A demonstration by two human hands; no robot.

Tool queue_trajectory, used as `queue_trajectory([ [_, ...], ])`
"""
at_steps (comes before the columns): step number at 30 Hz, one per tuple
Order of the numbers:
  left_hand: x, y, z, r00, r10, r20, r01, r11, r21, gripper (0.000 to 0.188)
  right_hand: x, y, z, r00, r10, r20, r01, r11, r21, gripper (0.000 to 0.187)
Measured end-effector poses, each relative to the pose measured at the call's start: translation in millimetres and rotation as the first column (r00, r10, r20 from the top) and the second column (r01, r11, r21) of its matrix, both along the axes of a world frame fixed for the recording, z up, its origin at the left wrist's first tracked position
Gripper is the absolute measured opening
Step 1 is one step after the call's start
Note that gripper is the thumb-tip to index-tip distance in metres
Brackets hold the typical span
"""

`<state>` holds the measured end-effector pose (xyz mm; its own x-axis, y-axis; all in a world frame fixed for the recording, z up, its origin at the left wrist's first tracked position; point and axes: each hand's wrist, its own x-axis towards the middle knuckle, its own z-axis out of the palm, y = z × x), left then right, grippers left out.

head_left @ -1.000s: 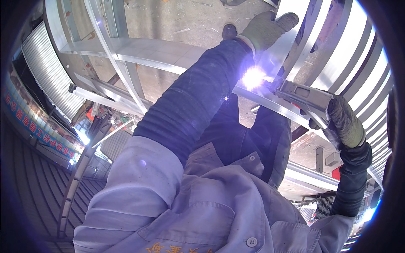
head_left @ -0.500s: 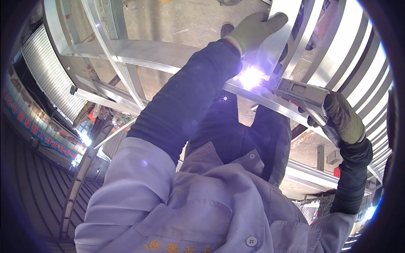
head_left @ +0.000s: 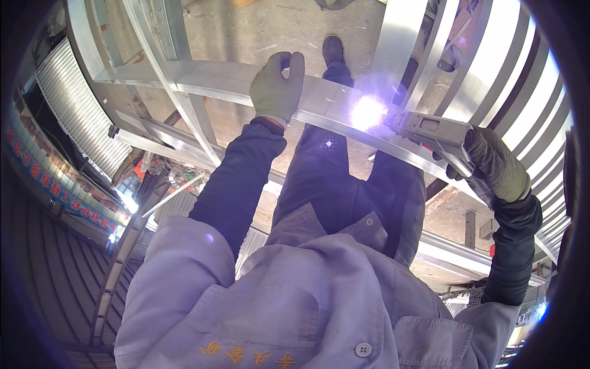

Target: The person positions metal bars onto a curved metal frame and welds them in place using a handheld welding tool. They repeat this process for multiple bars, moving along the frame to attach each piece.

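Observation:
My right hand (head_left: pixel 501 163), in a grey-green glove, grips a boxy metal welding gun (head_left: pixel 433 130). Its tip meets a glaring white-violet welding arc (head_left: pixel 367 113) where a wide upright metal bar (head_left: pixel 396 46) joins a long crosswise metal rail (head_left: pixel 215 86). The glare hides the joint itself. Left of the arc, my gloved left hand (head_left: pixel 276 89) lies over the rail with its fingers curled at the far edge. A gap shows between its thumb and forefinger; its fingertips are hidden.
More shiny metal bars (head_left: pixel 485 67) stand in a row at the right. A slanting thin bar (head_left: pixel 157 55) crosses the rail at the left. Below lies a littered concrete floor (head_left: pixel 239 37), with my dark shoe (head_left: pixel 333 49) on it. A corrugated sheet (head_left: pixel 83 107) is at the far left.
My left hand has let go of the wide upright bar and moved left and nearer, onto the crosswise rail. The welding gun stays almost in place, its arc still burning.

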<state>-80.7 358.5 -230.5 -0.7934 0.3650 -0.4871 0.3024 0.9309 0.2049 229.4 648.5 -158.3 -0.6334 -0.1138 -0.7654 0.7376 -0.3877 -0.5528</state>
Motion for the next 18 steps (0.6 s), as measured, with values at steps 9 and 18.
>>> queue_trajectory([
  [9, 2, 0, -6, 0.993, -0.073, -0.088, 0.072, 0.997, -0.010, 0.056, 2, 13, -5, 0.991, 0.123, -0.059, -0.122, 0.992, 0.024, 0.075],
  [18, 2, 2, -2, 0.995, -0.064, -0.074, 0.060, 0.996, -0.065, 0.057, 11, 17, -6, 0.979, 0.177, -0.105, -0.172, 0.984, 0.049, 0.076],
])
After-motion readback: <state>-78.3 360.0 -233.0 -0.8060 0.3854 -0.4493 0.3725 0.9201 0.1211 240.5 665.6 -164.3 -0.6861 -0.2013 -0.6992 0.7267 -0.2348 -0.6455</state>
